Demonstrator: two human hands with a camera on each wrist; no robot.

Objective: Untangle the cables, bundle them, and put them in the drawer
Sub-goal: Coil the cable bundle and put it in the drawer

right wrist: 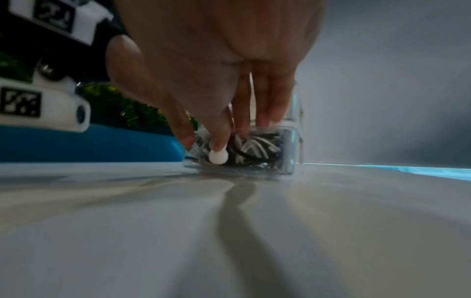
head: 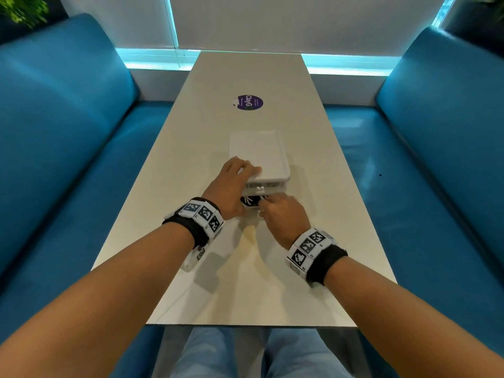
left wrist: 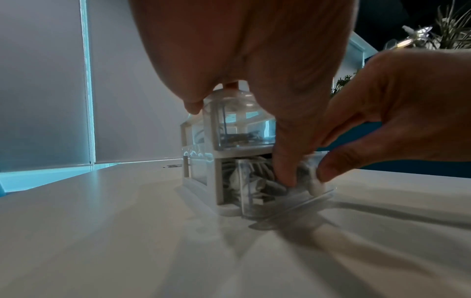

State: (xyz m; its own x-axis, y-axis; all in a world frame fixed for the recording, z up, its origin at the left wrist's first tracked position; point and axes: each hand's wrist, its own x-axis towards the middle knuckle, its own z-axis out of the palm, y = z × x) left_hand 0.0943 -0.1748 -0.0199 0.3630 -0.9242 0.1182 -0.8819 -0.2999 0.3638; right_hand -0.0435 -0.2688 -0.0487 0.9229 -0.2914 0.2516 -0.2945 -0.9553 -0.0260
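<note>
A small white two-drawer unit [head: 259,154] stands mid-table. Its clear lower drawer [left wrist: 280,207] is pulled out a little toward me. Black and white cables [right wrist: 254,149] lie coiled inside it, also visible as cables [head: 249,201] between my hands. My left hand [head: 234,181] rests flat on the unit's top, fingers straight. My right hand [head: 281,214] is at the drawer's front, thumb and forefinger pinching its round white knob [right wrist: 218,157]. Its other fingers reach over the drawer's rim. The upper drawer [left wrist: 242,125] is closed.
The long white table [head: 191,132] carries a round purple sticker [head: 248,102] beyond the unit. Blue benches [head: 68,132] run along both sides. A window blind closes the far end. My knees sit under the near table edge [head: 251,326].
</note>
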